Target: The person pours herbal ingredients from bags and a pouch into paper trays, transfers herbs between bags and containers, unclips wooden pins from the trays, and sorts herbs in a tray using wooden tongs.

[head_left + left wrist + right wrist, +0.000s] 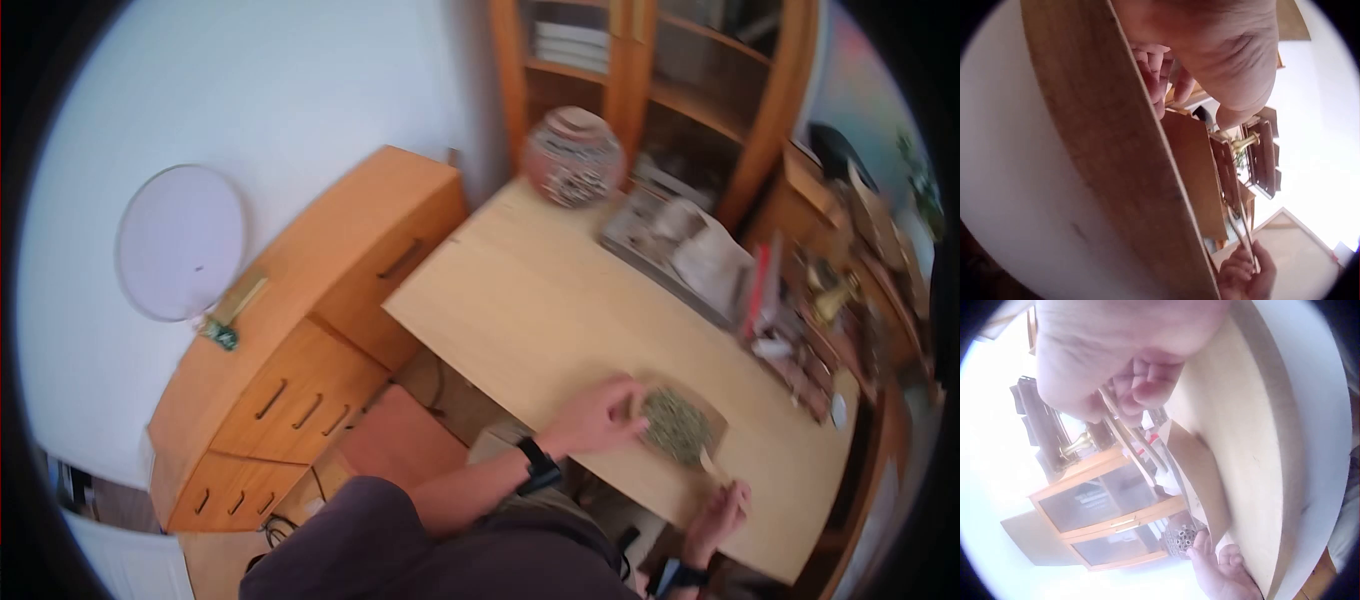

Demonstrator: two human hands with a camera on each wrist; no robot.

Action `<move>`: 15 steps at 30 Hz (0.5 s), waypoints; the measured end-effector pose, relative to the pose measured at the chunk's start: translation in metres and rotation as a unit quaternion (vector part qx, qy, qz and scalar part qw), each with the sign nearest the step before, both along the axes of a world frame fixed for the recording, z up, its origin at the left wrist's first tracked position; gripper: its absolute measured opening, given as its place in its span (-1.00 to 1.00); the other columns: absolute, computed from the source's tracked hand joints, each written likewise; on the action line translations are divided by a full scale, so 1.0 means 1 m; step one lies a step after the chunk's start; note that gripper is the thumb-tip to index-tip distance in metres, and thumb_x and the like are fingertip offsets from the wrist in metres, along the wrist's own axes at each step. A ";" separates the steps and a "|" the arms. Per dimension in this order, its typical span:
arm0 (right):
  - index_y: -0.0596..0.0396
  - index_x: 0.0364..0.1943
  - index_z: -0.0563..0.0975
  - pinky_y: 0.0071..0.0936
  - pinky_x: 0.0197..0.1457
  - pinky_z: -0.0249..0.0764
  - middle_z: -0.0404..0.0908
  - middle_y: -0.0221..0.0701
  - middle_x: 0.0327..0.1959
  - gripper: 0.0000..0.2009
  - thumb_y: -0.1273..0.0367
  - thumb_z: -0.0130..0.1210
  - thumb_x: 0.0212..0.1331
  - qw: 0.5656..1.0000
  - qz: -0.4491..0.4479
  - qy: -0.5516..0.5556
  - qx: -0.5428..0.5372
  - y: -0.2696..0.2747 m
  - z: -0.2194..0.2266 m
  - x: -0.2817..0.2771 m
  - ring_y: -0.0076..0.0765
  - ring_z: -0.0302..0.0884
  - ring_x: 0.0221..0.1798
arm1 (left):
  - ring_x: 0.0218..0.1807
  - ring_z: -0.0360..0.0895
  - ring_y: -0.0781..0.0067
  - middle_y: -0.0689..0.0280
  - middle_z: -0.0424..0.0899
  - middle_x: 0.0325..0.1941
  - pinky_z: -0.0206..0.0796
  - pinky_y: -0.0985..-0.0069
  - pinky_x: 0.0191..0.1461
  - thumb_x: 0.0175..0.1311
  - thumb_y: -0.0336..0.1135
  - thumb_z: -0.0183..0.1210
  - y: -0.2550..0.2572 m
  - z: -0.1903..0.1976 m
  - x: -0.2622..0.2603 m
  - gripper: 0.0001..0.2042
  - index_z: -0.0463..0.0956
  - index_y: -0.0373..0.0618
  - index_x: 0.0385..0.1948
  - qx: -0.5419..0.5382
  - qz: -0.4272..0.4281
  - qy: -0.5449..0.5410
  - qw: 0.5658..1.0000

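A shallow brown tray [712,415], filled with dried green herbs [676,428], sits on the light wooden table near its front edge. At the tray's left end my left hand [595,415] holds the edge, thumb and fingers curled about it. My right hand [718,515] is nearer the table's right front edge and pinches a pair of wooden tongs [1130,440]. Their two prongs stand slightly apart, with nothing between them, and point toward the tray. The right wrist view shows the tray's plain brown side, with my left fingers at its far corner.
A patterned round pot [575,158] stands at the table's far corner. Along the back edge are a grey tray with white cloth [705,245] and a cluttered wooden rack with a brass-coloured object [835,295]. A drawer cabinet [300,370] stands at left, a glass-door cabinet [625,60] behind.
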State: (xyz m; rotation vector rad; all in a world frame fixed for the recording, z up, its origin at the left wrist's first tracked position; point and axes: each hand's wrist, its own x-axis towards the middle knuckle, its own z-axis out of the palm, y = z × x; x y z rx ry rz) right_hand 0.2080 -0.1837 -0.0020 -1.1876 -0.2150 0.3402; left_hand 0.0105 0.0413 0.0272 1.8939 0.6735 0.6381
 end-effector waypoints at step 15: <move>0.02 -0.08 0.51 -0.78 -0.52 0.19 0.48 -0.58 -0.45 -0.83 0.25 0.08 0.47 1.000 0.009 0.022 0.011 -0.011 -0.006 0.009 -0.74 0.44 -0.44 | -0.39 0.54 0.47 0.20 0.51 0.11 0.46 0.51 -0.28 0.23 -0.23 0.38 -0.003 -0.010 0.002 -0.52 0.48 -0.10 0.16 -0.015 0.007 -0.069 0.997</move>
